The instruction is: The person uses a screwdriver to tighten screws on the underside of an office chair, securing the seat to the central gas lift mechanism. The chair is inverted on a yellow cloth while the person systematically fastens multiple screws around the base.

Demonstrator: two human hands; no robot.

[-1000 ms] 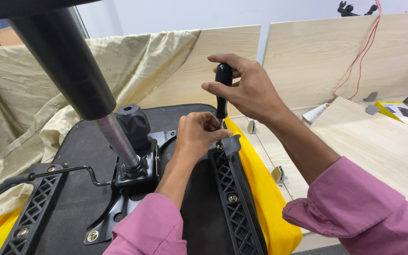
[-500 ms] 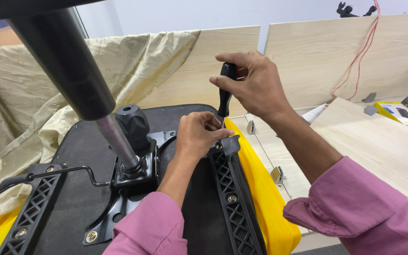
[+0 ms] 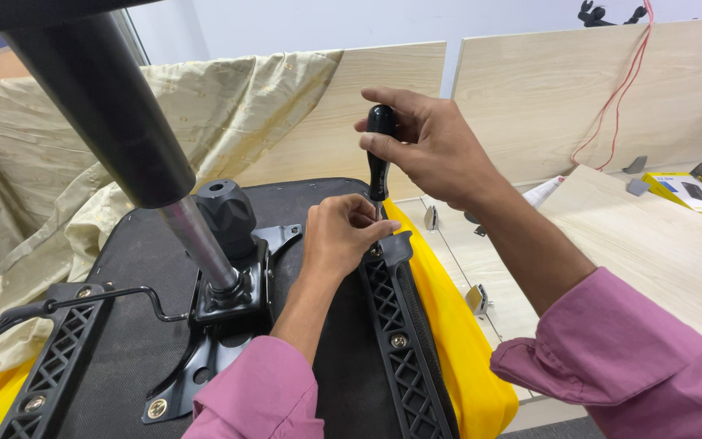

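An upturned office chair seat (image 3: 144, 325) lies black side up, with a metal mechanism plate (image 3: 213, 358) and a gas cylinder (image 3: 115, 122) rising from it. My right hand (image 3: 436, 146) grips the black handle of a screwdriver (image 3: 379, 150) held upright. My left hand (image 3: 339, 232) pinches the shaft near its tip, at the top end of the right black lattice armrest bracket (image 3: 396, 325). The tip itself is hidden by my fingers. Both sleeves are pink.
A yellow cloth (image 3: 457, 341) and a beige cloth (image 3: 34, 187) lie under the seat. Wooden panels (image 3: 546, 97) stand behind. A wooden desk board (image 3: 660, 252) is at right, with yellow boxes (image 3: 688, 191) and small metal brackets (image 3: 477, 297). A red cable (image 3: 623, 89) hangs down.
My right hand has shifted its grip around the screwdriver handle, turning it. The left hand stays at the shaft near the bracket.
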